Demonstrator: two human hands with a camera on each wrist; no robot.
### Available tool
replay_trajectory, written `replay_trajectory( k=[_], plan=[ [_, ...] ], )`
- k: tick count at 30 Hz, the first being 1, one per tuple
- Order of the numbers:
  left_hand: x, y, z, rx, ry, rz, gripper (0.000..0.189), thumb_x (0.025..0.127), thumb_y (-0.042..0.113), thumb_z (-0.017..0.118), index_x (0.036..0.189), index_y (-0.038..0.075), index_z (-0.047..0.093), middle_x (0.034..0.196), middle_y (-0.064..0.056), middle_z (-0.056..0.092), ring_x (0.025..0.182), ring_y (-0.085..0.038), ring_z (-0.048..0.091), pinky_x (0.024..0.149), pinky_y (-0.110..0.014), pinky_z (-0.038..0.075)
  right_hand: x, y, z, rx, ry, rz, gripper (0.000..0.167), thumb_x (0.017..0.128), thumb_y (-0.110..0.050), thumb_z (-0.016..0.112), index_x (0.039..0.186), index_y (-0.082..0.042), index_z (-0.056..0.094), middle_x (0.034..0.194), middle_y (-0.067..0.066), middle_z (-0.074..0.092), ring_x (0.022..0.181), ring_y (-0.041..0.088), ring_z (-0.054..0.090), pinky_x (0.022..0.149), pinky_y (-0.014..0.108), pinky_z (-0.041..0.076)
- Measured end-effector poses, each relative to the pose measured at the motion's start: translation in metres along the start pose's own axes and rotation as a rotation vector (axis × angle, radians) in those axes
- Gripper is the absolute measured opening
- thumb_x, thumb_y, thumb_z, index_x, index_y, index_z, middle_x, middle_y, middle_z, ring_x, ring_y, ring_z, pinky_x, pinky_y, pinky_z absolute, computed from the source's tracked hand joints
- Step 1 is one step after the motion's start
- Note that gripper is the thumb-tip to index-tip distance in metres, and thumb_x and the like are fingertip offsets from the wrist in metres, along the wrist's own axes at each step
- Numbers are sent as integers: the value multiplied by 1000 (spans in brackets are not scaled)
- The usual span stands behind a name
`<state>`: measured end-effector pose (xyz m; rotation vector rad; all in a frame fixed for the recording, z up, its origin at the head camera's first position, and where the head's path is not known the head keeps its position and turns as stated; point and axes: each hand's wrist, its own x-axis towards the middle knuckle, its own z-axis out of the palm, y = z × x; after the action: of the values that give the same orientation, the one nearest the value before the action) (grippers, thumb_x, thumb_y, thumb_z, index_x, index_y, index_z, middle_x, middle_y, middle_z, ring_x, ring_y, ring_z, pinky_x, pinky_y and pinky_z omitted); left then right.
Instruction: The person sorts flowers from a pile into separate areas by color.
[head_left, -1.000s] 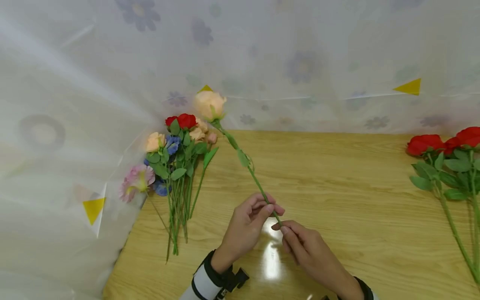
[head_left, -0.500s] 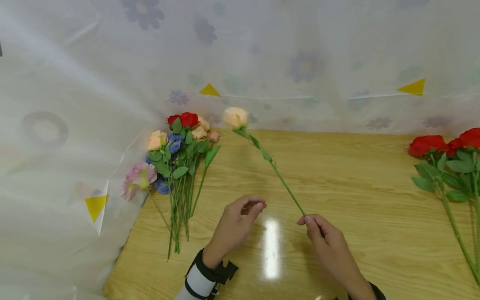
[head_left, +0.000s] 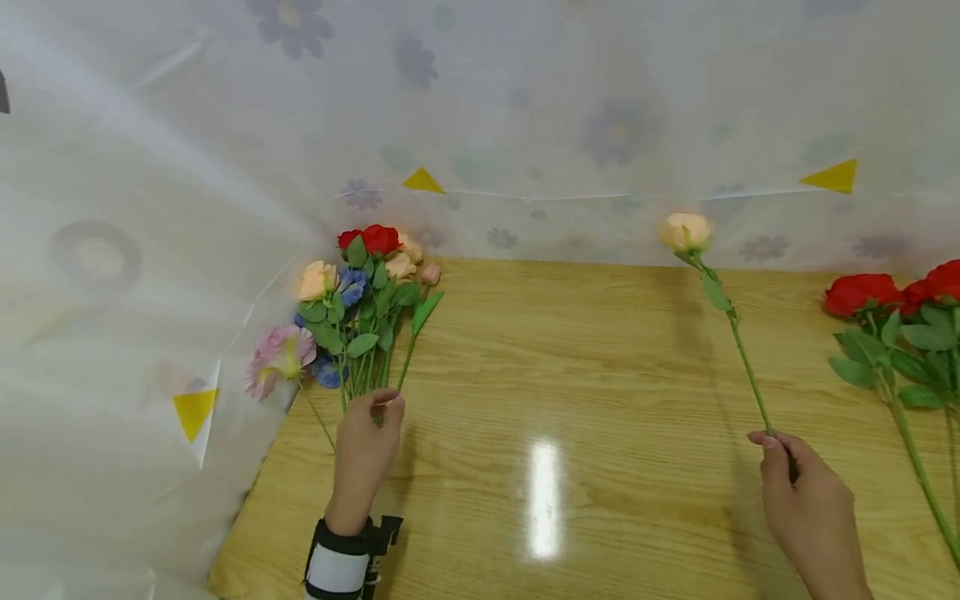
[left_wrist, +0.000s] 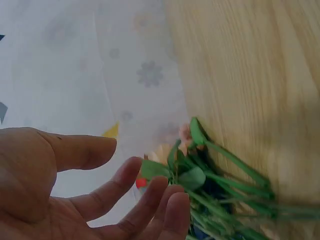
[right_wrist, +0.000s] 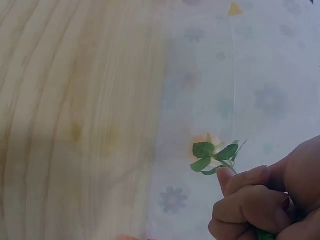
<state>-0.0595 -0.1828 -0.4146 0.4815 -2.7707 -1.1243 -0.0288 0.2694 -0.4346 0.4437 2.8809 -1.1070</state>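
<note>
My right hand point(head_left: 813, 508) pinches the lower stem of a peach rose point(head_left: 686, 232), which leans up and away over the right half of the table. In the right wrist view the curled fingers point(right_wrist: 250, 205) wrap the stem, with the bloom beyond them. My left hand point(head_left: 369, 442) is over the stems of a mixed bunch of flowers point(head_left: 367, 325) on the left. The left wrist view shows its fingers point(left_wrist: 150, 200) loosely bent, with nothing between thumb and fingertips and the green stems point(left_wrist: 235, 185) just past them.
Several red roses point(head_left: 862, 294) lie at the right edge of the wooden table point(head_left: 555, 350). A pink flower point(head_left: 281, 358) rests at the table's left edge beside the bunch. White patterned sheeting point(head_left: 525, 108) with yellow triangles borders the back and left.
The left hand has let go of the peach rose's stem and moved left to the bunch. The right hand has carried the rose to the right.
</note>
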Motion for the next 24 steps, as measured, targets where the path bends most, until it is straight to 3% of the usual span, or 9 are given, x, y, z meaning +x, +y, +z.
replay_trajectory(
  k=[2, 5, 9, 12, 16, 24],
  plan=[
    [2, -8, -7, 49, 22, -26, 31, 100, 23, 59, 124, 3, 65, 112, -20, 59, 95, -31, 57, 70, -40, 46, 3, 11, -4, -47, -2, 42, 54, 109, -34, 24, 131, 2, 56, 88, 19, 64, 55, 14, 45, 47, 28, 36],
    [5, -20, -14, 84, -8, -67, 38, 100, 24, 60, 129, -1, 60, 117, -25, 55, 96, -34, 52, 72, -42, 42, 7, 28, -8, -103, -29, 63, 51, 108, -27, 23, 131, 8, 54, 97, 30, 65, 58, 16, 50, 49, 29, 37],
    [8, -30, -16, 104, -59, -115, 47, 99, 26, 61, 135, -3, 53, 134, -31, 47, 113, -45, 51, 85, -54, 46, 15, 45, -12, -173, -105, 104, 47, 107, -17, 25, 130, 16, 48, 114, 40, 60, 73, 47, 61, 58, 43, 47],
    [10, -32, -15, 141, -49, -133, 51, 98, 26, 62, 137, -5, 49, 131, -31, 50, 116, -47, 51, 89, -58, 46, 20, 54, -12, -216, -163, 181, 46, 106, -14, 26, 132, 19, 44, 125, 43, 52, 103, 61, 55, 70, 56, 49],
    [12, -34, -13, 210, -27, -131, 51, 97, 24, 64, 136, -6, 49, 122, -28, 55, 107, -43, 57, 82, -54, 49, 22, 60, -11, -262, -213, 274, 46, 105, -13, 26, 132, 21, 41, 130, 45, 45, 110, 63, 51, 77, 65, 50],
    [16, -43, -9, 326, -6, -108, 35, 97, 15, 60, 126, -3, 59, 107, -26, 63, 82, -36, 64, 61, -46, 52, 22, 60, -8, -322, -274, 379, 46, 105, -16, 25, 136, 16, 35, 132, 44, 43, 110, 62, 48, 80, 63, 47]
  ],
)
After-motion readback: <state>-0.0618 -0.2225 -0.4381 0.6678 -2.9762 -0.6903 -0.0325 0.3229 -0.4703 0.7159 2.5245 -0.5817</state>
